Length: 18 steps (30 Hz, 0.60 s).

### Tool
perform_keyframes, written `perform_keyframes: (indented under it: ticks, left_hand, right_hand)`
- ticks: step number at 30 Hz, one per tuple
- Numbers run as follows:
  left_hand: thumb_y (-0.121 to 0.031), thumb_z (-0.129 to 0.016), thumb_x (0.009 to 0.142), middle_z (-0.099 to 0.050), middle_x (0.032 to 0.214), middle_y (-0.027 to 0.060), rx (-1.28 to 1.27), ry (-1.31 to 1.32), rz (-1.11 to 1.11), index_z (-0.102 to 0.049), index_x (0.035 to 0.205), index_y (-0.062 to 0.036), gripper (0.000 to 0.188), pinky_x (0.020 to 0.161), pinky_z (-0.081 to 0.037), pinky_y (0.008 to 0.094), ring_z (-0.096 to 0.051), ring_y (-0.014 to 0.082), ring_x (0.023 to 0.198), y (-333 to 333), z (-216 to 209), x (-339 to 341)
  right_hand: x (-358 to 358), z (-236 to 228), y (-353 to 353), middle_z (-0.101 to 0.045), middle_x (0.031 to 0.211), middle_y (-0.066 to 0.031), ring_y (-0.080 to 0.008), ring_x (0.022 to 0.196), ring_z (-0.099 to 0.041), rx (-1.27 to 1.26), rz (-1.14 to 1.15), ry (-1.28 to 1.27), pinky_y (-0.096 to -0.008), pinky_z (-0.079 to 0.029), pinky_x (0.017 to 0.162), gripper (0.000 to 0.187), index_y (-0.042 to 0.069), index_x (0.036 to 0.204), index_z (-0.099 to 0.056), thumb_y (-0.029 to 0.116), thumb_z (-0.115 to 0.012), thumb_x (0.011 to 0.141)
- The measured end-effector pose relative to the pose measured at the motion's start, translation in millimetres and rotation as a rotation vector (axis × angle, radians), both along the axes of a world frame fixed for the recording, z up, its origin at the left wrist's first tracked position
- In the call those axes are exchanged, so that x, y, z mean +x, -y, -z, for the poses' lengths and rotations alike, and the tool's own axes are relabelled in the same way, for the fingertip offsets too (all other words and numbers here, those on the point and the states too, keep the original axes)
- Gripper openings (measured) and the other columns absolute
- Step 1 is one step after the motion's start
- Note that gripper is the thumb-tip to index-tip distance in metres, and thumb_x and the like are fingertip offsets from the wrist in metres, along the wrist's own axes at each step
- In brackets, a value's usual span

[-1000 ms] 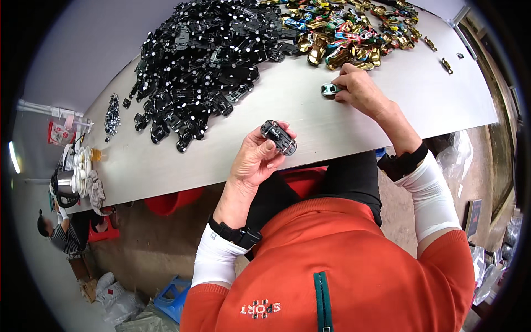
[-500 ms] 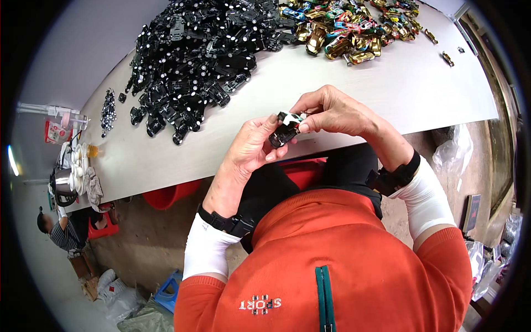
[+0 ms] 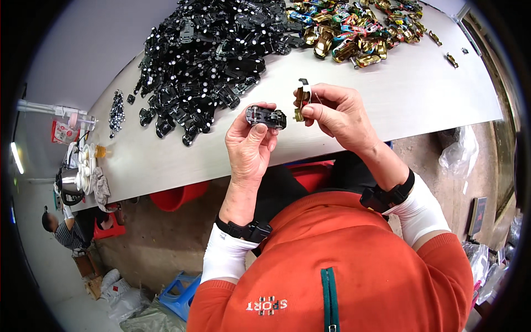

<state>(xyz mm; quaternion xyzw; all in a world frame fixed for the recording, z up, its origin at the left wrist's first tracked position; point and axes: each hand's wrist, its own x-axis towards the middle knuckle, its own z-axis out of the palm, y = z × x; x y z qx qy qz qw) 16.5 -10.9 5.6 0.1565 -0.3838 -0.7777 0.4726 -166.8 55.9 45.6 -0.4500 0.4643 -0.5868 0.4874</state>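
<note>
My left hand [image 3: 247, 148] holds a black toy car chassis [image 3: 265, 117] between thumb and fingers, over the near part of the table. To its right, my right hand [image 3: 344, 117] pinches a gold toy car shell [image 3: 301, 102] upright, its hollow side partly showing. A white and black bit sits at the shell's upper end. The two pieces are apart, with a small gap between them. Beyond my left hand lies a big heap of black toy car chassis [image 3: 202, 72]. A pile of gold and coloured car shells [image 3: 354, 39] lies beyond my right hand.
A small pile of shiny silvery parts [image 3: 116, 114] lies on the left of the pale table [image 3: 166, 166]. Past the left end stand a metal kettle [image 3: 70, 182] and white dishes. A red tub [image 3: 177, 196] is under the edge. Another person [image 3: 69, 232] sits far left.
My hands were close together around the pieces; now they have moved apart. The chassis stays in my left hand, and the gold shell shows separately in my right.
</note>
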Motion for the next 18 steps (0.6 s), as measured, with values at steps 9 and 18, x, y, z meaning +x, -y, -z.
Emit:
perform_keyframes:
  ticks: [9, 18]
  left_hand:
    - [-0.013, -0.070, 0.080, -0.061, 0.105, 0.0136, -0.027, 0.035, 0.037, -0.057, 0.111, 0.0012, 0.036, 0.045, -0.044, 0.0180, -0.061, 0.0130, 0.073, -1.3, -0.6, -1.4]
    - [-0.012, -0.070, 0.080, -0.062, 0.102, 0.0110, -0.021, 0.075, 0.061, -0.058, 0.109, 0.0017, 0.034, 0.044, -0.043, 0.0183, -0.062, 0.0122, 0.072, -2.3, -2.9, 1.6]
  right_hand:
    - [6.7, 7.7, -2.7, -0.060, 0.078, -0.0073, -0.0102, 0.066, -0.060, -0.224, 0.055, -0.228, -0.0225, -0.049, 0.059, 0.023, -0.005, 0.101, -0.063, -0.003, -0.066, 0.078]
    - [8.3, -0.4, -4.2, -0.060, 0.076, -0.0085, -0.0112, 0.064, -0.061, -0.192, 0.027, -0.348, -0.0236, -0.049, 0.056, 0.019, -0.005, 0.096, -0.064, -0.003, -0.066, 0.077]
